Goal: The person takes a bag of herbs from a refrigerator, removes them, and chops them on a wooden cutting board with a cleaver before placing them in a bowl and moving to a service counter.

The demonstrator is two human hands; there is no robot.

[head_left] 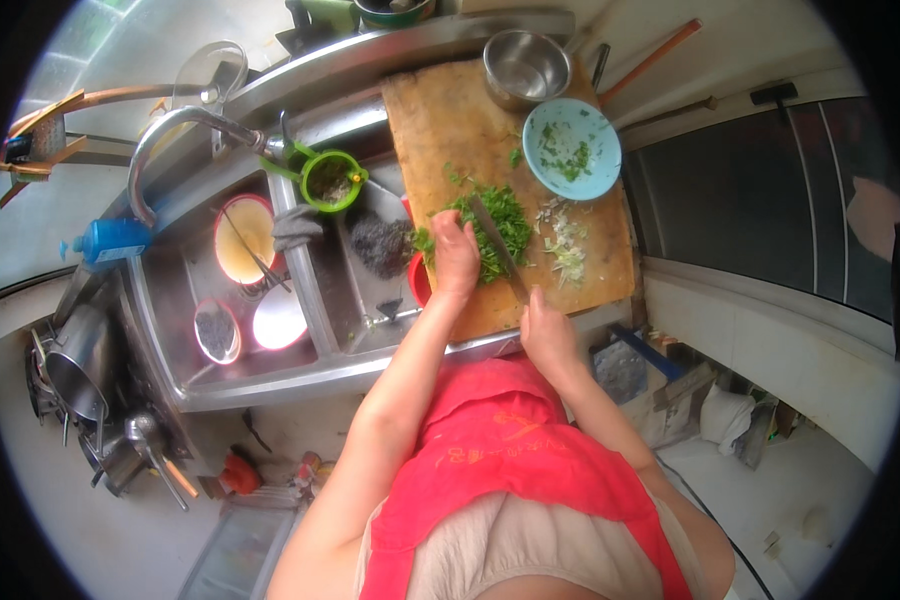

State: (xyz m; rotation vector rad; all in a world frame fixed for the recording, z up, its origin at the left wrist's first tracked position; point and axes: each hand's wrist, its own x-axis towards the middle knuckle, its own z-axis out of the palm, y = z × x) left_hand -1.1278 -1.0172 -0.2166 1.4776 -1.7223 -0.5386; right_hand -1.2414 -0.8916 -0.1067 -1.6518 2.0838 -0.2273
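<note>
On a wooden cutting board (435, 112) lies a heap of chopped green herbs (511, 217). My left hand (456, 253) rests on the herbs at the heap's left side, its fingers bent over some uncut stems and leaves. My right hand (549, 330) grips the handle of a kitchen knife (497, 244), whose blade lies across the herbs just right of my left hand. Chopped pale green and white pieces (568, 251) form a smaller pile to the right. A light blue bowl (600, 169) with herb bits inside stands behind them, beside a steel pot (526, 67).
Left of the board is a double steel sink (251, 386) with bowls, chopsticks and a steel scrubber. A green strainer (332, 181), a grey cloth (297, 227), a curved faucet (187, 112) and a blue bottle (116, 240) are around it. Pots hang at far left.
</note>
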